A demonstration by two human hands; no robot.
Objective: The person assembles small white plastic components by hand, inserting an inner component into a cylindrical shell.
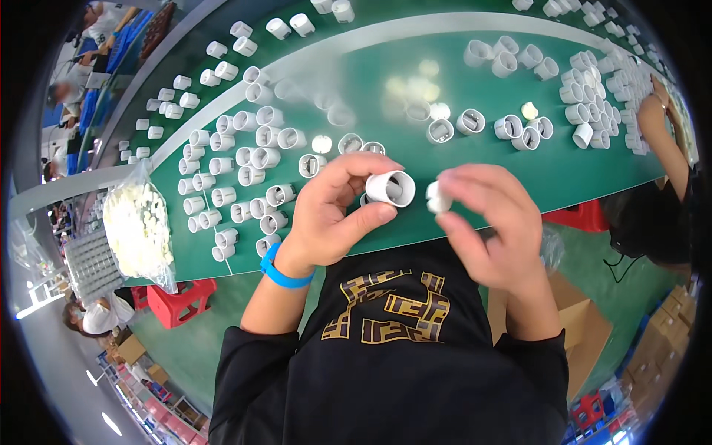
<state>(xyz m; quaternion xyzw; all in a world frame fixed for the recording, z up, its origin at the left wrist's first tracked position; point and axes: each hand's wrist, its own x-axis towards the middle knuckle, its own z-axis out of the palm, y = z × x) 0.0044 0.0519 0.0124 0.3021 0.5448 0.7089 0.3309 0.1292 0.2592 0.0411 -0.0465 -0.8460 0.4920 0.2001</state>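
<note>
Between thumb and fingers, my left hand grips a white plastic cup whose open mouth faces right. A post-like part shows inside it. A blue band circles my left wrist. Just to the right, my right hand pinches a small white round part, apart from the cup's mouth; the fingers are somewhat blurred. Beyond my hands, several similar cups stand on the green table, among them one cup with a pale round part beside it. Another pale round part lies near my left hand.
Rows of white cups spread over the green table at left. More cups cluster at right, near a co-worker's arm. A clear bag of pale parts lies at far left. A red stool and an open carton stand below.
</note>
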